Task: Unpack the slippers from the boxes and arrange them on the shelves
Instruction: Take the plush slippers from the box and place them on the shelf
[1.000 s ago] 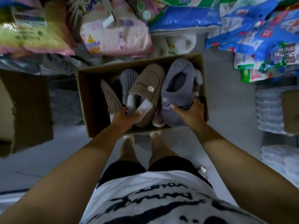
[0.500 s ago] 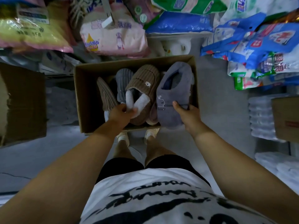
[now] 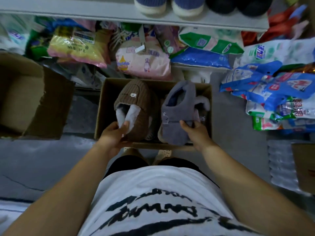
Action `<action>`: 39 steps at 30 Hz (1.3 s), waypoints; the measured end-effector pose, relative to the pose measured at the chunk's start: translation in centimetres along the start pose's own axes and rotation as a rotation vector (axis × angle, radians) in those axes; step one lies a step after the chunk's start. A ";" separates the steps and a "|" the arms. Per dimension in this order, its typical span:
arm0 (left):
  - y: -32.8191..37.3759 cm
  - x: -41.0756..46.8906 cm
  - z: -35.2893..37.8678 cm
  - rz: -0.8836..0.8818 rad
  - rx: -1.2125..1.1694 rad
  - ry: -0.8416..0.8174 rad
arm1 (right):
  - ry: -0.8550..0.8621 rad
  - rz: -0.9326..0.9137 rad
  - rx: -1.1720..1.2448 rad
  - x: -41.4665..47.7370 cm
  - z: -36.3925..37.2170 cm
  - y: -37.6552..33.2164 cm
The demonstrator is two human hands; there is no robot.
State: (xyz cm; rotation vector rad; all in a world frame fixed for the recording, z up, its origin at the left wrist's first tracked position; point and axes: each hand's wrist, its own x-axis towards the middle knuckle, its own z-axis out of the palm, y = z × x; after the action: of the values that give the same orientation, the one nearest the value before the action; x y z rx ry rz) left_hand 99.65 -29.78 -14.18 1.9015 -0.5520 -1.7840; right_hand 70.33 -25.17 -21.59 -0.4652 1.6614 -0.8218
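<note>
Holding a brown slipper (image 3: 134, 106) in my left hand (image 3: 113, 133), fingers clamped on its heel; right hand (image 3: 196, 132) grips a grey slipper (image 3: 179, 113) above the box (image 3: 102, 106), centre frame.

Three brown cardboard boxes showed: the middle box (image 3: 102, 108), the left box (image 3: 34, 99) and the right box (image 3: 305, 167), cut by the frame. Of two hands, the left hand (image 3: 112, 135) held one brown ribbed slipper with white fleece lining (image 3: 136, 106), the right hand (image 3: 197, 132) one grey fleece slipper (image 3: 177, 120). At least two further slippers (image 3: 203, 103) lay partly hidden in the middle box. One pale shelf board (image 3: 85, 11) bore four: two blue knitted slippers with cream soles (image 3: 150, 4) and two dark slippers (image 3: 238, 4). The plastic packs (image 3: 76, 46) were too jumbled to count.
</note>
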 end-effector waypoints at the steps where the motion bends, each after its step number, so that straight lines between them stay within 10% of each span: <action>1: -0.1 -0.4 -0.2 -0.001 -0.046 0.001 | -0.075 0.021 0.001 0.4 0.7 0.0; 11: 0.8 -2.4 2.1 0.032 -0.095 -0.052 | 0.282 -0.019 -0.296 3.2 -5.3 -0.1; 27: 1.2 0.8 7.6 -0.180 0.112 -0.076 | -0.335 -0.044 -1.254 10.2 -6.8 -6.1; 39: 0.7 1.5 7.2 -0.162 0.075 -0.109 | -0.429 -0.239 -1.496 10.7 -6.9 -6.8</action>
State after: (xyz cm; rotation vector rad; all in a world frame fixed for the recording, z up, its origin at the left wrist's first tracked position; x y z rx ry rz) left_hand 92.59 -31.74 -15.30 1.9566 -0.5224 -2.0049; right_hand 60.15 -35.23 -23.28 -1.7247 1.5491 0.5287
